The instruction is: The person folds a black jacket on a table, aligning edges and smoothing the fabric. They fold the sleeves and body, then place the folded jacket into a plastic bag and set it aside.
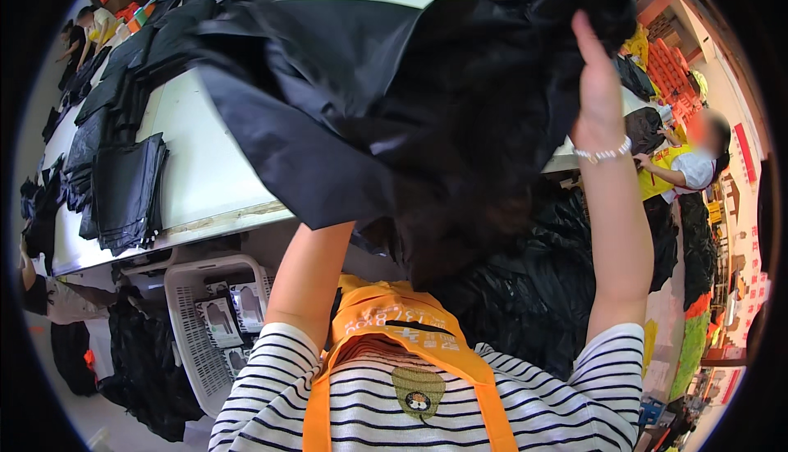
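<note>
A large piece of smooth black cloth (468, 99), apparently a garment whose kind I cannot make out, is held up spread over the near side of the white table. My right hand (601, 95) grips its right end, thumb laid along the near face and fingers hidden behind the cloth. From the left, my left forearm (308, 276) reaches up under the cloth, which covers my left hand completely. The cloth's left flap hangs loose and slightly blurred, and its lower folds droop toward my orange apron (394, 312).
Folded black garments (127, 189) lie stacked along the left of the white table (217, 165). Below its edge stands a white plastic basket (185, 321) holding printed packages. Black cloth (525, 288) is heaped under the table. A person in a yellow vest (666, 169) works at the right.
</note>
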Demonstrator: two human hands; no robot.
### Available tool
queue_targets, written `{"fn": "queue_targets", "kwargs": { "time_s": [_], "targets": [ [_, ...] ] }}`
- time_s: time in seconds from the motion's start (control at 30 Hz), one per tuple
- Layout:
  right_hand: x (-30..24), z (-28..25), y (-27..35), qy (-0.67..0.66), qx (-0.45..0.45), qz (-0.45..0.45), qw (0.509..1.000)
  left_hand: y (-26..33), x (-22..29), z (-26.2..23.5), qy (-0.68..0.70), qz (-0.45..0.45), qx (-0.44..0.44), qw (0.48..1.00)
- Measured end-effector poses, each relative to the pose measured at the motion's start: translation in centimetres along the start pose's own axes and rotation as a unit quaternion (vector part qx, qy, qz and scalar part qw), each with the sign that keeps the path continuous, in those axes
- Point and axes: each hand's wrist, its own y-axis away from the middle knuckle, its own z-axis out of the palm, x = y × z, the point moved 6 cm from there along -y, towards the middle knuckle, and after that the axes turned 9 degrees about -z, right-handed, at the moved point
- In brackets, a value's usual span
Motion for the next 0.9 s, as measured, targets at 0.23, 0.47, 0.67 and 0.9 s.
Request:
{"fn": "queue_targets", "kwargs": {
  "time_s": [0.23,0.47,0.67,0.9],
  "targets": [
    [11.4,-13.4,-6.8,0.006,0.166,0.139,0.976,4.4,7.1,9.0,-0.095,0.332,-0.149,0.927],
    [18.2,-10.0,-2.3,-0.201,0.077,0.226,0.950,8.9,-10.1,6.3,-0.217,0.136,-0.125,0.959],
    [11.8,-9.8,0.5,-0.101,0.129,0.098,0.982,10.0,-16.2,8.2,-0.132,-0.197,-0.028,0.971],
    [2.1,-15.6,-1.5,0.056,0.092,-0.055,0.993,9.1,-9.9,-4.1,0.023,-0.219,0.004,0.975]
  ]
}}
